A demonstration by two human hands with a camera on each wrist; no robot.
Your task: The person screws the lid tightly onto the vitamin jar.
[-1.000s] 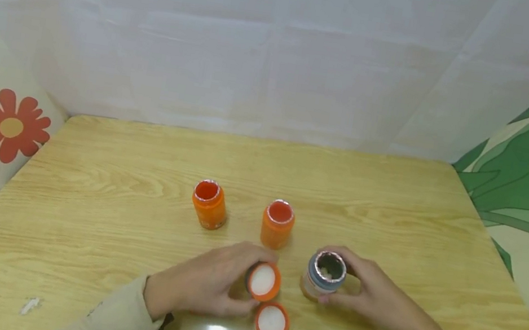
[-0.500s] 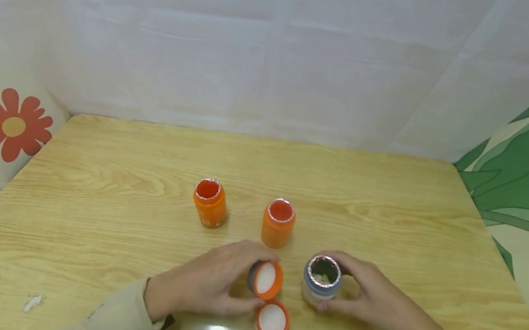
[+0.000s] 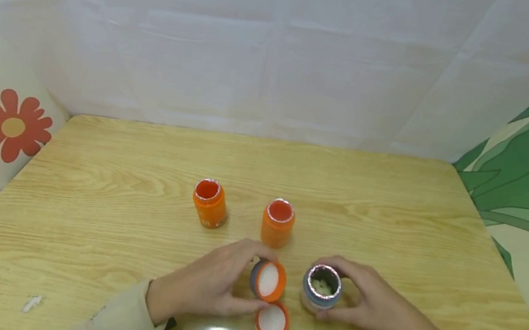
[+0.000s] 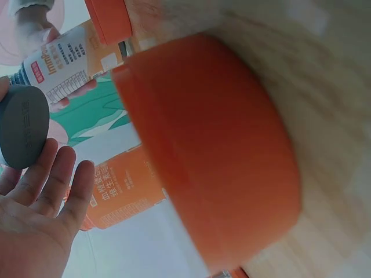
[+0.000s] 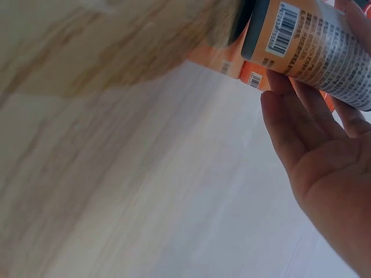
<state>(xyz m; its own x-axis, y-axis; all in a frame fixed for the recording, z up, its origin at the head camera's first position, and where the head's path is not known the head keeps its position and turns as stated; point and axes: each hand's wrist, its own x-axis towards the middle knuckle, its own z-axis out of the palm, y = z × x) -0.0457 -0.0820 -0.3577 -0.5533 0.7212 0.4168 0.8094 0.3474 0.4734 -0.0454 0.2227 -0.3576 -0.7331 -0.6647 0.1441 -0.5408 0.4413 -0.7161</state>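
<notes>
In my left hand (image 3: pixel 212 277) I pinch a grey cap (image 4: pixel 26 124) between thumb and fingertips, low over the table. An orange rim with a white liner (image 3: pixel 269 280) shows against its right side in the head view; I cannot tell whether these are one cap or two. My right hand (image 3: pixel 367 300) grips an uncapped supplement bottle (image 3: pixel 319 304) with a grey neck, an orange-and-white label and pale pieces inside. Thumb and fingers curl round its sides. Just below my left thumb, an orange lid (image 3: pixel 272 322) lies with its white liner up.
Two uncapped orange bottles stand beyond my hands, one at the left (image 3: pixel 210 208) and one near the middle (image 3: pixel 278 227). The wooden table (image 3: pixel 111 193) has a worn pale spot at the lower left. A white sheet (image 3: pixel 268 74) hangs behind it, with flower-printed panels at both sides.
The mouth of the bottle in my right hand has shifted slightly toward me. At my left hand the orange-rimmed white liner has moved a little right and looks narrower. The orange bottles stay put.
</notes>
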